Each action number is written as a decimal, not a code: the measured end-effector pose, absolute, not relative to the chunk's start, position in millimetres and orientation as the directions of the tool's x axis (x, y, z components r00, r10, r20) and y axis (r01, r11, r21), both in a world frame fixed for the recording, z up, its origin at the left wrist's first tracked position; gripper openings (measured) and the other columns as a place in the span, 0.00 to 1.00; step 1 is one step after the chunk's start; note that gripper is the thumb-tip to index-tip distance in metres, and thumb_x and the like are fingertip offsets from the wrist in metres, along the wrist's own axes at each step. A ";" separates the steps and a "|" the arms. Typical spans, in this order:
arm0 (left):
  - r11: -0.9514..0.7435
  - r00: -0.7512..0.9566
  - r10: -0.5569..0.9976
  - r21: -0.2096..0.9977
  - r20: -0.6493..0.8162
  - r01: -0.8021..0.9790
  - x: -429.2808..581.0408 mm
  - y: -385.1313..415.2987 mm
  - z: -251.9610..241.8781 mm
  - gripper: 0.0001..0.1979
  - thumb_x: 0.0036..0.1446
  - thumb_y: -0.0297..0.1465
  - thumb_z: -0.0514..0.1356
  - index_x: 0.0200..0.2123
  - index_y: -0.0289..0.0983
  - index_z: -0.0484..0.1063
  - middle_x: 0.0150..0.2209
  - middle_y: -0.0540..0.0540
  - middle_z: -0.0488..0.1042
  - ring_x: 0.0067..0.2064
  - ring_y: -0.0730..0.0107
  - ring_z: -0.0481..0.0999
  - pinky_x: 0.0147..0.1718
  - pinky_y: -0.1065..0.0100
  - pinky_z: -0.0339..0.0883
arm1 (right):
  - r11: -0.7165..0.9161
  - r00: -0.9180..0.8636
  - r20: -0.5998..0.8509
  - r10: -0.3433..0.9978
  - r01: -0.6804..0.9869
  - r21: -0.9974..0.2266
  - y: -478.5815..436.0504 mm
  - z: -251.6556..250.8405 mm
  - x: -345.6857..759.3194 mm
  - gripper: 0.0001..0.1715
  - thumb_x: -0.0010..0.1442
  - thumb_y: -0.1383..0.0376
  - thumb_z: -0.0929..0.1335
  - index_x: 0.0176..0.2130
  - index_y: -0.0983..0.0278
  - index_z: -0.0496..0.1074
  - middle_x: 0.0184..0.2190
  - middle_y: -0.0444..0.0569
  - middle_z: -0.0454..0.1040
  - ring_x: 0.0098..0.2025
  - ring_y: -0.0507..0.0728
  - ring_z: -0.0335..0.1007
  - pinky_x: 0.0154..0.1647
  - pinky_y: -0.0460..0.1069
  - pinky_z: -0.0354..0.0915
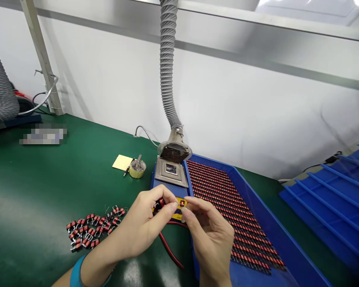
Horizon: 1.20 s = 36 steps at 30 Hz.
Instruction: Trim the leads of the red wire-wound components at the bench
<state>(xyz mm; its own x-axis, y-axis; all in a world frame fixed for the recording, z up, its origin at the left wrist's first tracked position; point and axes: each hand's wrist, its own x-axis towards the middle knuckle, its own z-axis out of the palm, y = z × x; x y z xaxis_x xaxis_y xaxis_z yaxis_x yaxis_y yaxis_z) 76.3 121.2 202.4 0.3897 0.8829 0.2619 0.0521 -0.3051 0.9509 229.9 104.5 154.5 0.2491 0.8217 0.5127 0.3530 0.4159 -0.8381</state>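
Just in front of the blue solder pot (pixel 171 175), the left hand (pixel 143 227) pinches a small red-wound coil (pixel 160 203) by its body while the right hand (pixel 208 231) closes on its other end (fingertips nearly touching). The part looks light and rigid, its thin leads easily bent, so the body is the safest grip.

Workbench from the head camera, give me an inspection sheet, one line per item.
Surface: green bench mat, glossy with glare.
Job's things: small red coil parts pinched in the left hand; loose pile of red coil parts on the mat; blue tray with rows of them.
Clutter: yellow notepad, pen, small round tin.
Hands: left hand and right hand meet fingertip to fingertip over the solder pot.
Cables: red lead under the hands.
Surroundings: ribbed fume hose, white wall, stacked blue trays.
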 end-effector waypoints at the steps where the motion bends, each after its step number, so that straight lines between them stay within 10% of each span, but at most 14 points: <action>1: -0.306 0.393 0.880 0.951 0.266 0.041 76.9 121.4 201.4 0.08 0.60 0.31 0.52 0.29 0.37 0.65 0.27 0.54 0.67 0.30 0.76 0.65 0.31 0.74 0.58 | 0.413 0.249 0.510 0.824 0.353 -0.840 104.7 153.8 229.4 0.06 0.51 0.63 0.70 0.32 0.61 0.75 0.26 0.47 0.74 0.28 0.54 0.69 0.26 0.47 0.64; 13: -0.327 0.345 0.886 0.945 0.311 -0.012 79.8 122.2 192.3 0.09 0.60 0.33 0.52 0.29 0.37 0.65 0.28 0.54 0.68 0.29 0.78 0.63 0.28 0.75 0.56 | 0.562 -0.020 0.600 0.800 0.377 -0.737 102.7 162.7 228.7 0.05 0.54 0.68 0.68 0.26 0.61 0.71 0.23 0.45 0.72 0.27 0.54 0.68 0.31 0.49 0.64; 19: -0.332 0.367 0.877 0.943 0.310 -0.006 80.1 121.8 191.3 0.08 0.61 0.32 0.52 0.29 0.38 0.65 0.26 0.55 0.66 0.28 0.78 0.62 0.27 0.75 0.54 | 0.664 -0.066 0.690 0.720 0.351 -0.660 99.8 164.7 238.3 0.08 0.55 0.70 0.66 0.38 0.60 0.69 0.28 0.45 0.70 0.31 0.54 0.67 0.32 0.49 0.64; 36: -0.344 0.428 0.847 0.939 0.315 -0.009 83.1 122.0 192.9 0.08 0.60 0.30 0.52 0.28 0.37 0.64 0.27 0.55 0.66 0.30 0.78 0.63 0.30 0.75 0.56 | 0.450 0.104 0.489 0.866 0.265 -0.853 102.5 163.4 227.8 0.03 0.55 0.64 0.68 0.32 0.61 0.71 0.27 0.44 0.73 0.30 0.53 0.71 0.30 0.46 0.68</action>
<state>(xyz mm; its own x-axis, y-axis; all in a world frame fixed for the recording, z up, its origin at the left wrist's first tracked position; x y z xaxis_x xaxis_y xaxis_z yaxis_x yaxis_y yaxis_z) 83.1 122.0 192.9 0.4282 0.8472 0.3146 -0.0086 -0.3443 0.9388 227.8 102.5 163.4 0.1039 0.8660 0.4891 0.2650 0.4499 -0.8528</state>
